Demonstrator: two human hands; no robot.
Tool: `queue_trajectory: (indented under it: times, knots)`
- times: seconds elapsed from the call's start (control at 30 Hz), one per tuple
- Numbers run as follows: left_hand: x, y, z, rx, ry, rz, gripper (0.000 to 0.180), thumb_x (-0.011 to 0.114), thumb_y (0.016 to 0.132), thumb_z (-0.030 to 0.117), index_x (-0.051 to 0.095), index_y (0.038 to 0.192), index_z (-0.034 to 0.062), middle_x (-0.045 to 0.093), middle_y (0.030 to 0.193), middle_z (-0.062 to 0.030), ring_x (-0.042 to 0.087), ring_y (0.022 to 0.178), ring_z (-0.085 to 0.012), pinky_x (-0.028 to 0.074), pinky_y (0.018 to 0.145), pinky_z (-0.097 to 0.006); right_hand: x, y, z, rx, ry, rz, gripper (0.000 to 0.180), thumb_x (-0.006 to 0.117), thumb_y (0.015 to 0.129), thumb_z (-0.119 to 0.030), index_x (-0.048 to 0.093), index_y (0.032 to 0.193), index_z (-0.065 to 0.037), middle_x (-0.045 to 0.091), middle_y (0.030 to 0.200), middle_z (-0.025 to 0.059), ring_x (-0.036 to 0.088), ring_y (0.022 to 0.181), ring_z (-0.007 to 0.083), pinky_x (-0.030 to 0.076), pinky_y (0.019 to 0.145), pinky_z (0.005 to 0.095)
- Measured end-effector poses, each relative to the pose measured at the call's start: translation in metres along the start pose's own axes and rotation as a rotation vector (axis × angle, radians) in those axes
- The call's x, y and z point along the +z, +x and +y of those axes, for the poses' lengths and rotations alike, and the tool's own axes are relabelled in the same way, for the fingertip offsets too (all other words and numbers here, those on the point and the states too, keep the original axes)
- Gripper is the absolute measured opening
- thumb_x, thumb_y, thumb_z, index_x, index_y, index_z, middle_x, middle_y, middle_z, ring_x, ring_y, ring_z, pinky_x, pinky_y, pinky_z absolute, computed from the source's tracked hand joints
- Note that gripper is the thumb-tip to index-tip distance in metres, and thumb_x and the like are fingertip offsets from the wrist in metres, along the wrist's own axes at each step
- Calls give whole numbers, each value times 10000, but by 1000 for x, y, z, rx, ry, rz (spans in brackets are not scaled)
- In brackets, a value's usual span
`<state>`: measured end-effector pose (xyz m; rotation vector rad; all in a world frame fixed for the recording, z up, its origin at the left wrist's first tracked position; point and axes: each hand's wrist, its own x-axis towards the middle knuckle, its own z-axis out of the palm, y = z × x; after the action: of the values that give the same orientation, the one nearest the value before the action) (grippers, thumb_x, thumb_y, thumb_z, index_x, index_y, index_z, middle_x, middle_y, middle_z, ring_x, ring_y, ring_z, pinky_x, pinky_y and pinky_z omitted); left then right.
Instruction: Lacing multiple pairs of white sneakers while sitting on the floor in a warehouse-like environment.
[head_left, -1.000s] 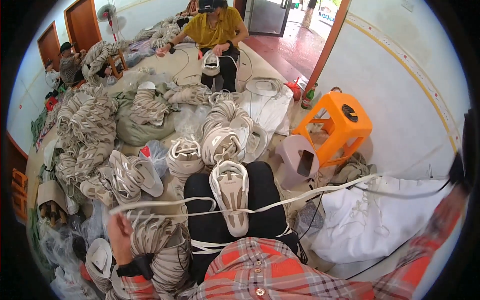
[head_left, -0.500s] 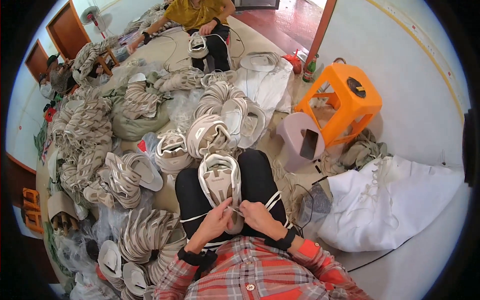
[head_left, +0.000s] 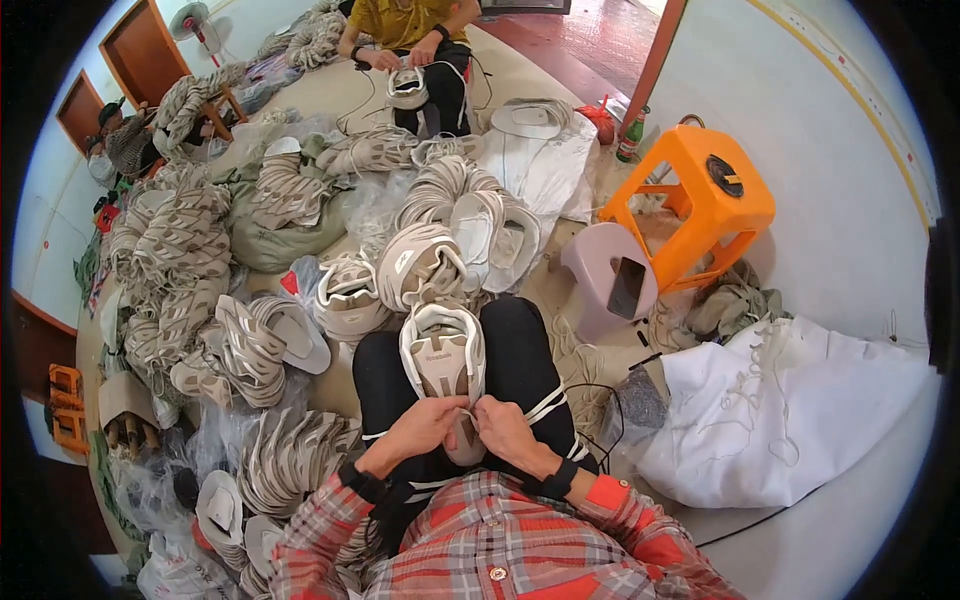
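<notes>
Beige floor [head_left: 560, 290] is covered by heaps of pale shoe uppers [head_left: 190, 260] at the left and far side; an orange stool [head_left: 700, 200] and a white sack [head_left: 790, 420] are seen at the right. Since half a second ago, the view has been brought closer. A white shoe [head_left: 443, 365] is rested on the lap; its near end is pinched by the left hand [head_left: 420, 430] and right hand [head_left: 505, 430], both grips closed on it.

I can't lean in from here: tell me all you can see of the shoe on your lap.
The shoe is a white and beige sneaker upper lying on the black-trousered thighs, opening upward. It looks like smooth synthetic with pale trim. Its near end is covered by both hands: the left hand and right hand pinch a thin white lace there. No sole is visible.
</notes>
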<state>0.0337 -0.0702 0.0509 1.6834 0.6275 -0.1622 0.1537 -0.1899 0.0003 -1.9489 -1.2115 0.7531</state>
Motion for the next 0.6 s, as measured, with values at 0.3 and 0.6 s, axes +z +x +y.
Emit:
queue_trajectory:
  times: [0.3,0.6]
  knots:
    - [-5,39,0,127,832,31,193,466,807,163,616,766,49,591,552,-99,630,602,-277,487,574,-397,-8,-3,4,134,-41,-110,178,512,747,-67,491,881,49,567,761,323,558,771,479,445,689,518]
    - [-3,37,2,282,1024,-38,190,545,737,90,512,867,-45,616,690,-185,626,654,-351,492,546,-426,-10,-4,-4,84,-88,-83,105,477,762,-19,516,829,51,563,682,294,574,683,453,460,594,480]
